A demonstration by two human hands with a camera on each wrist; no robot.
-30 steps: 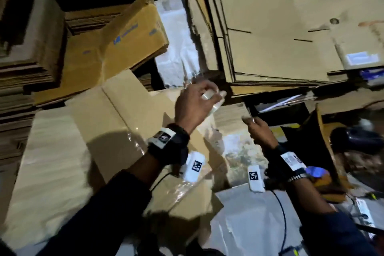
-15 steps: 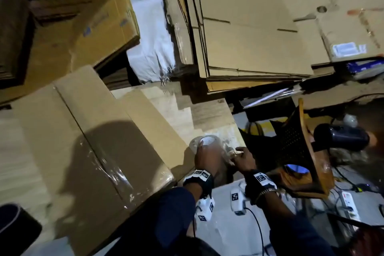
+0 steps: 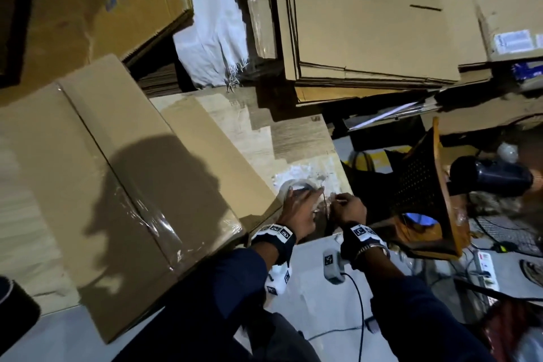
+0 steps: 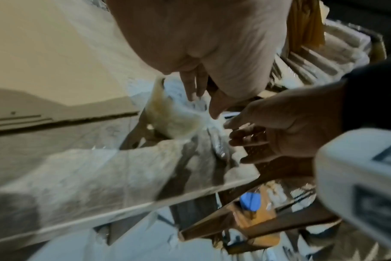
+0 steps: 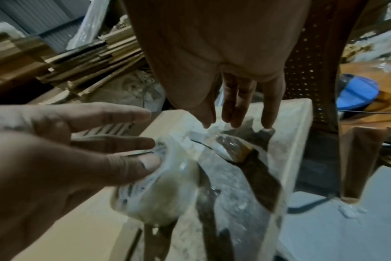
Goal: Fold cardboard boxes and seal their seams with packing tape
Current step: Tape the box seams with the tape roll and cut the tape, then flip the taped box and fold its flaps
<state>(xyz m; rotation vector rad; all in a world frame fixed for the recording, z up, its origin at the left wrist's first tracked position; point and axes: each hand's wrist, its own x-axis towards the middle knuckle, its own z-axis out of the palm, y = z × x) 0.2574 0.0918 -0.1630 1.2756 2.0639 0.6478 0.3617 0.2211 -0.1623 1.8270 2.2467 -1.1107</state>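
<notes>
The left hand (image 3: 296, 209) lies on the tape roll (image 3: 296, 186), fingers (image 5: 114, 141) nearly straight, thumb pressed on its rim. Just beside it the right hand (image 3: 348, 210) pinches the clear tape end (image 5: 229, 146) with curled fingers. Both work at the corner of a pale wooden table (image 3: 299, 138). The taped cardboard box (image 3: 97, 161) lies left; flat cardboard sheets (image 3: 367, 26) stack beyond; a brown plastic chair (image 3: 423, 185) stands to the right
</notes>
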